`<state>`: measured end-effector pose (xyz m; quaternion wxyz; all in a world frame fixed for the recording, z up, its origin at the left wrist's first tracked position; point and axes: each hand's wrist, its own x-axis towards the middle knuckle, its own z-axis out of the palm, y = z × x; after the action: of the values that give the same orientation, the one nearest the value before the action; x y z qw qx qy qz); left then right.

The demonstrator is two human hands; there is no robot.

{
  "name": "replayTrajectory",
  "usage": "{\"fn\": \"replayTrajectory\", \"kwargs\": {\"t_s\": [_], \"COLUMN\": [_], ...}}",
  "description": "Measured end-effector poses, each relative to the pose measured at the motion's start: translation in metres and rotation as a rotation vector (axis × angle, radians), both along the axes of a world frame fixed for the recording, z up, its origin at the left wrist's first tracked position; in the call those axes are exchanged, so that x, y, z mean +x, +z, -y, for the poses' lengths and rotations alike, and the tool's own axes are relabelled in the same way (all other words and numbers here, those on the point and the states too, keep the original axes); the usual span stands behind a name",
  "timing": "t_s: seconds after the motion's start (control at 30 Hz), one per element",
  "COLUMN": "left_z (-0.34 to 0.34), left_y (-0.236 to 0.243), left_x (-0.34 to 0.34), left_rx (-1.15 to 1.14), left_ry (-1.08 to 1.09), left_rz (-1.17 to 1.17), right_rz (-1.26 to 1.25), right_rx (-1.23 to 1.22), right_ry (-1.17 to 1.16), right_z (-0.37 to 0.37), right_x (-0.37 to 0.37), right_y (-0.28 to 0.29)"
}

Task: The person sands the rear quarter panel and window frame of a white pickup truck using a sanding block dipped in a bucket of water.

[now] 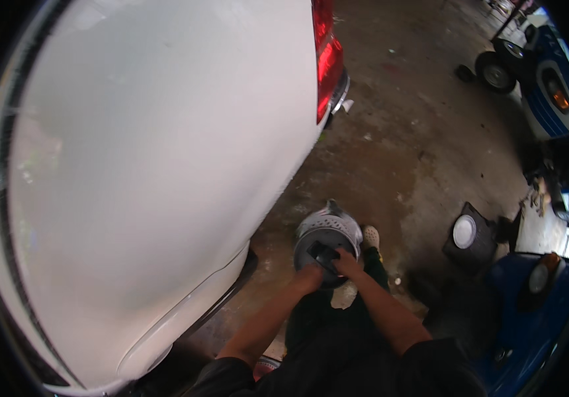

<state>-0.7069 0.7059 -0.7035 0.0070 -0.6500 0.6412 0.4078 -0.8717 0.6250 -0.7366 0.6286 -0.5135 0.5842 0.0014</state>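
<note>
Below me on the floor stands a round grey container like a bucket (325, 223), with a pale, mottled far side and a dark grey inside or top. Over it my right hand (346, 263) is closed on a small black block-like object (323, 251), whose exact kind I cannot make out. My left hand (309, 278) is close beside it at the container's near left part. Its fingers are hidden, so what it holds, if anything, does not show.
A white car body (165, 152) with a red tail light (326, 66) fills the left. Blue vehicles (552, 86) stand at the right. A white round lid-like thing (464, 231) lies on a dark base. My light clog (370, 236) is beside the container on the stained concrete floor (417, 126).
</note>
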Motion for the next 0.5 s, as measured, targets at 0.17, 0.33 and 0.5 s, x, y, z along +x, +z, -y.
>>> {"fn": "replayTrajectory", "kwargs": {"t_s": [0.17, 0.33, 0.5], "left_z": [-0.008, -0.02, 0.004], "left_y": [-0.086, -0.131, -0.08], "left_x": [-0.012, 0.001, -0.028], "left_rx": [0.333, 0.269, 0.34], "left_ry": [-0.33, -0.25, -0.322], "left_rz": [0.141, 0.203, 0.279], "right_rz": [-0.152, -0.405, -0.445], "right_rx": [0.024, -0.043, -0.102], "right_ry": [-0.112, -0.158, -0.215], "right_z": [-0.042, -0.042, -0.039], "right_x": [0.01, 0.041, 0.021], "right_y": [-0.052, -0.06, -0.056]}}
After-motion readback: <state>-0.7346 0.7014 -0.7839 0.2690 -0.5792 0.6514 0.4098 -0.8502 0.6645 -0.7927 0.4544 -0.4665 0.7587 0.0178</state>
